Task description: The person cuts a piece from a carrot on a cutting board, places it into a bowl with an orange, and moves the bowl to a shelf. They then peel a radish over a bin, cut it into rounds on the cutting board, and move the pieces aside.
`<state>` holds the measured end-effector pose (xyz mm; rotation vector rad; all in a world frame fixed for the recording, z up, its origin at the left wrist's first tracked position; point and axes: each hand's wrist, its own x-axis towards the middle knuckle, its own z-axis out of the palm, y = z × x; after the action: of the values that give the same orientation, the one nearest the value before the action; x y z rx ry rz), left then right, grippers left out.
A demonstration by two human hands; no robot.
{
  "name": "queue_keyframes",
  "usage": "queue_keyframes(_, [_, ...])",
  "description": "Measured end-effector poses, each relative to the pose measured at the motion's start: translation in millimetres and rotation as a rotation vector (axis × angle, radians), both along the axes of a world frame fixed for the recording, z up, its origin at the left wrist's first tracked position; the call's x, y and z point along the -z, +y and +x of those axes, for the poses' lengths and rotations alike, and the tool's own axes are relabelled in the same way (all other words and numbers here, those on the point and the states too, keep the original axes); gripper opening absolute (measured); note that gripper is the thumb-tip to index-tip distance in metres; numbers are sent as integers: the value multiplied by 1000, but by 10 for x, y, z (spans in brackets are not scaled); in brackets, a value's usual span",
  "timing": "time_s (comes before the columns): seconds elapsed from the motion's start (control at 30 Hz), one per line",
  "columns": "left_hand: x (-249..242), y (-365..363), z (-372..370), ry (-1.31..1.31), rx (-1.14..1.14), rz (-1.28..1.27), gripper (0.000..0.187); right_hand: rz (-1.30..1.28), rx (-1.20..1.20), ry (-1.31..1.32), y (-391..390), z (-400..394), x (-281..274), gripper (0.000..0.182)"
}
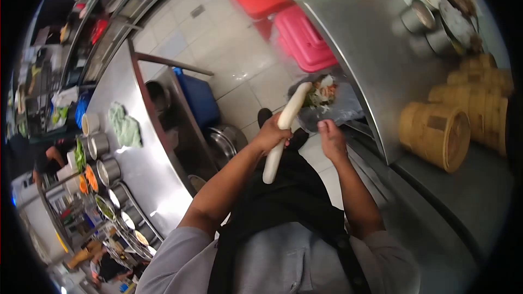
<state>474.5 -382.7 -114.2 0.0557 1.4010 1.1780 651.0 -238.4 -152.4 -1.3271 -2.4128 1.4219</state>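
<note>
My left hand [272, 135] is wrapped round the middle of a long white radish [290, 110], which looks peeled and is held tilted in front of my apron. Its far end reaches toward a plastic bag [343, 110] with vegetable scraps [322, 92] in it. To the right of the radish, apart from it, my right hand [332, 140] is closed with the thumb uppermost. Whatever is inside those curled fingers, if anything, is hidden.
A steel counter [376, 60] stands on my right, with stacked bamboo steamers [436, 133] and metal pots [418, 16]. On my left, a steel table [139, 169] bears a green cloth [124, 125] and several food containers. Beyond the bag is a pink bin [306, 38].
</note>
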Motion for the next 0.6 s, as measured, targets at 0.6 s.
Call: queue_keyframes(0.6, [68, 159, 189, -102, 111, -16, 60, -26, -113, -148, 274, -276, 436, 47])
